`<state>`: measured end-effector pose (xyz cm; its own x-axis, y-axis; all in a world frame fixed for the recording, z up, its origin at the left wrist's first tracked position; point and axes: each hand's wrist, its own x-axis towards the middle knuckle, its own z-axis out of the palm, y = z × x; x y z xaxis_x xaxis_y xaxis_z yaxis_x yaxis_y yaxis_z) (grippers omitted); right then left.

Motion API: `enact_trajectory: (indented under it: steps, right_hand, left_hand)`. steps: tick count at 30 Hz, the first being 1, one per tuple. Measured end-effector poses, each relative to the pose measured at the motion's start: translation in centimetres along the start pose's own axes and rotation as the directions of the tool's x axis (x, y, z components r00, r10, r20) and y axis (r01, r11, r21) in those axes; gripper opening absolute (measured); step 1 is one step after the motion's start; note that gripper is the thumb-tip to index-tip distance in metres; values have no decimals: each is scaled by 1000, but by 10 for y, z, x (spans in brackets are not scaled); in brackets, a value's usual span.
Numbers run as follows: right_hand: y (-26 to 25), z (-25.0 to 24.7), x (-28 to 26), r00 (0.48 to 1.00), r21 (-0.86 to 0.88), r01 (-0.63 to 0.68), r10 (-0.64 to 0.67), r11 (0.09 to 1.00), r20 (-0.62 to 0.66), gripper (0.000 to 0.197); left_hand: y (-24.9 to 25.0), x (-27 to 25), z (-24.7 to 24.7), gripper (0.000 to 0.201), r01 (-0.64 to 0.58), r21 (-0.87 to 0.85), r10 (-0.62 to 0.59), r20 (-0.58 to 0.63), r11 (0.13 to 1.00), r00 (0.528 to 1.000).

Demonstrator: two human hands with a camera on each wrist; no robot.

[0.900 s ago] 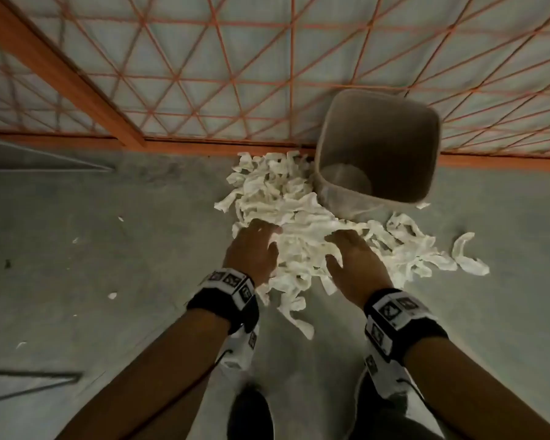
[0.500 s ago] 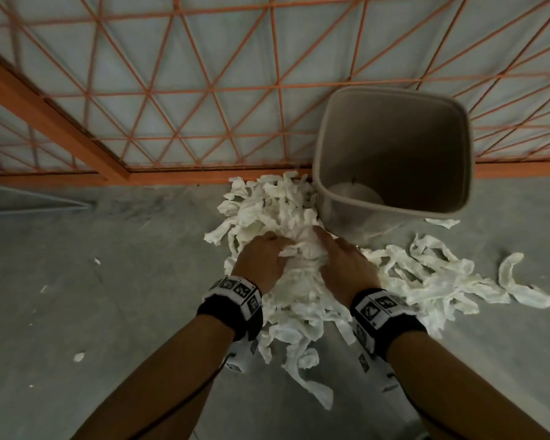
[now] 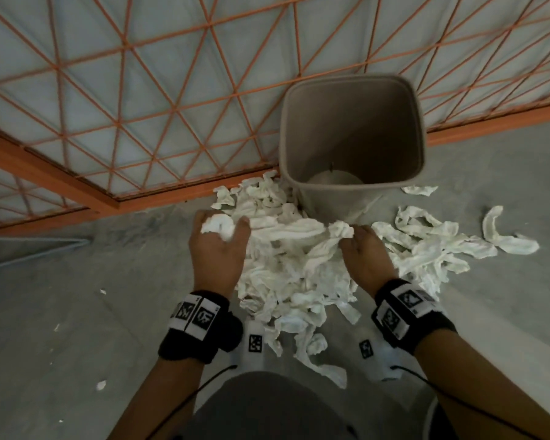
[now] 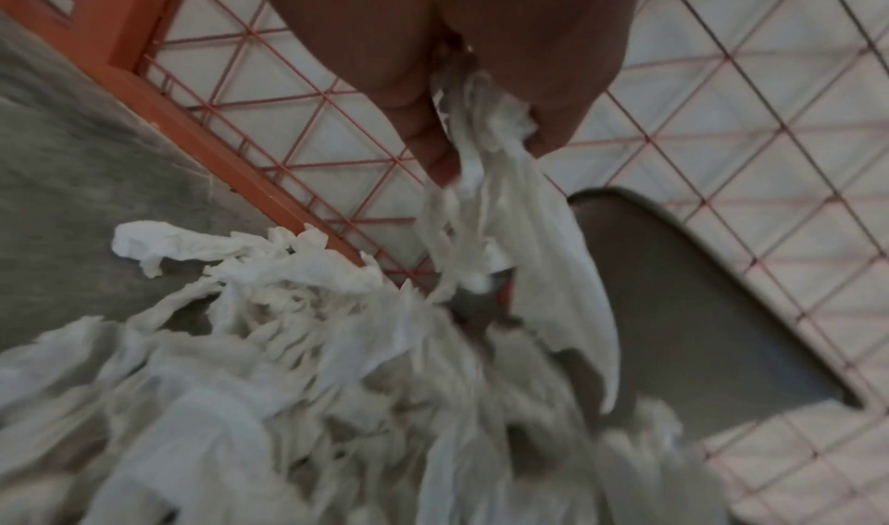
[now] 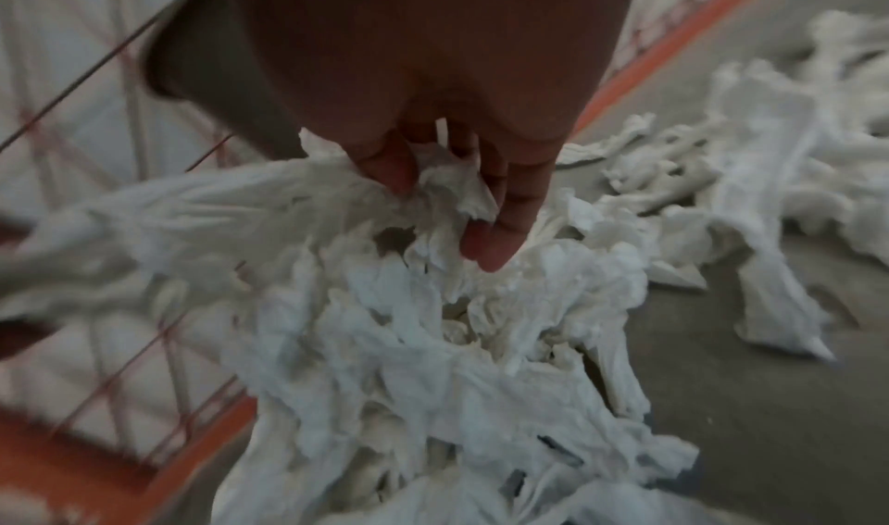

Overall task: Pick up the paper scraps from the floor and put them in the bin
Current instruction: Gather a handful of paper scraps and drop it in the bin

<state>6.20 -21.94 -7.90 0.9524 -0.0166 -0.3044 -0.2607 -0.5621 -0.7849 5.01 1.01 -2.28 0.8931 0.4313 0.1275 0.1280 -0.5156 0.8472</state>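
A person bends over a grey concrete floor [image 3: 77, 312], both bare hands buried in a heap of white paper scraps [image 3: 286, 274] at the centre of the frame. The left hand [image 3: 218, 246] has its grip curled around a wad of scraps; the left wrist view shows thumb and fingers [image 4: 428, 130] pinching several torn strips that dangle from them. The right hand [image 3: 364, 258] has its grip closed on a twisted bunch too, and a band of paper stretches between the two hands. In the right wrist view, the fingertips [image 5: 495, 244] dig into the crumpled pile.

A grey-brown bin [image 3: 351, 87] stands upright just above the hands, right of centre, its open mouth toward the camera. Scraps lie against its base on the left. More scraps spread out across the floor to the right of the hands, with one curled strip [image 3: 505, 233] lying apart at the far right. Small flecks dot the floor at lower left.

Behind the bin, an orange mesh panel [image 3: 140, 74] fills the upper frame. Black wristbands [image 3: 194, 325] with square markers wrap both wrists.
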Motion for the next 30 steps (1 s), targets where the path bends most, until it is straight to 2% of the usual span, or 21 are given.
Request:
enact_trajectory:
  steps: [2,3,6,8,10,11,13,14,15,18,19,21,23,25,27,30]
  right_hand:
    - [8,-6,-2,989,131,-134,141,982,-46,19]
    - [12,-9,-4,977,173,-191,204,966,-59,19]
    - [23,-15,-10,952,276,-267,297,923,-71,14]
    - [26,-16,-10,935,424,-313,354,850,-18,17]
    - [25,-18,-10,903,531,-389,426,753,57,14]
    - [23,-20,-10,890,561,-417,445,715,94,16]
    - [22,-23,-12,875,554,-451,468,699,123,38]
    - [22,-23,-12,871,514,-460,480,724,103,48]
    - [22,-22,-13,875,467,-451,480,761,64,49]
    - [24,-16,-14,914,297,-355,396,886,-90,10]
    - [24,-12,-14,929,271,-314,353,910,-107,7]
    - [21,-5,-13,956,231,-263,285,937,-68,35]
    - [17,3,-12,981,172,-184,191,968,-24,53]
    - [14,12,-10,991,100,-121,114,988,73,65]
    - [13,20,-8,975,10,-117,113,993,193,76]
    - [19,29,-5,950,-146,-155,188,977,248,76]
  left_hand:
    - [2,6,-2,12,-20,37,20,-24,999,999]
    - [4,7,-1,13,-23,53,24,-18,998,1000]
    - [10,0,9,44,-90,34,83,156,995,984]
    - [5,-4,25,43,-148,116,110,285,982,952]
    - [-8,-7,47,52,-154,285,12,444,946,896]
    - [-15,-9,58,62,-149,381,-81,526,912,847]
    - [-29,-13,75,69,-216,531,-204,622,820,756]
    - [-34,-14,80,63,-254,566,-219,636,785,740]
    - [-39,-14,84,56,-270,575,-211,633,772,744]
    - [-41,-13,81,39,-218,479,-103,558,850,823]
    - [-38,-13,77,33,-196,413,-58,526,889,849]
    - [-29,-16,65,20,-184,286,38,450,940,892]
    - [-20,-19,51,10,-178,206,94,363,962,927]
    - [-16,-23,38,17,-176,140,127,300,974,945]
    - [-14,-26,24,28,-141,90,115,253,986,961]
    - [-19,-25,8,36,-96,36,87,206,995,975]
